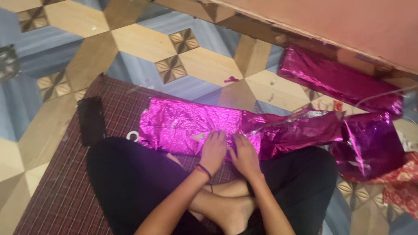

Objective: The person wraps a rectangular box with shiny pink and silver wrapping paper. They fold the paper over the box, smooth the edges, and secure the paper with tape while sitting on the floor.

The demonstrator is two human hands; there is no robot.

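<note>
A person sits cross-legged on a dark checked mat (56,191) at the lower left of the frame, seen from above. Both hands rest side by side at the centre of the frame, on the near edge of a parcel wrapped in shiny magenta foil paper (187,124). The left hand (214,151), with a dark band at the wrist, lies palm down, fingers nearly straight and together, pressing flat on the paper without gripping it. The right hand (245,155) lies just beside it in the same way, fingers stretched out on the foil, closed around nothing. The parcel lies across the mat's far edge, just above the person's knees. To its right, loose crumpled foil paper (300,130) trails toward another bunched magenta piece (370,146) at the right edge. A longer foil-wrapped shape (335,80) lies at the upper right by a pinkish wall (348,21). A white tape roll (133,136) peeks out left of the parcel, near a black flat object (91,119). The floor (130,43) is patterned tile.
</note>
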